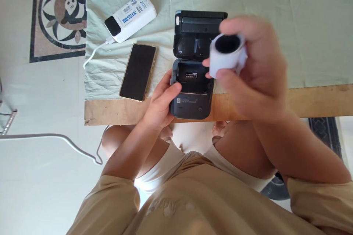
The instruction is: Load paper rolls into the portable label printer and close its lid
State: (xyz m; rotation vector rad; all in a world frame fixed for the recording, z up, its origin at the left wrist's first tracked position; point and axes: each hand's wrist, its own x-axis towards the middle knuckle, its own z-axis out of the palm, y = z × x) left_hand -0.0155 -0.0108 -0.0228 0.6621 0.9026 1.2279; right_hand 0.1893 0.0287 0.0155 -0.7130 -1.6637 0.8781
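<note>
A small black label printer lies at the table's near edge with its lid swung back. My left hand grips the printer's left side, thumb on the rim of its open compartment. Inside that compartment a small printed sticker shows. My right hand holds a white paper roll with a dark core, pinched between thumb and fingers. The roll is above the printer's right side and covers part of the lid. Motion blurs the right hand slightly.
Left of the printer lies a dark-screened phone. Behind it sits a white power bank with a white cable plugged in. A pale green cloth covers the table, leaving a wooden front edge bare.
</note>
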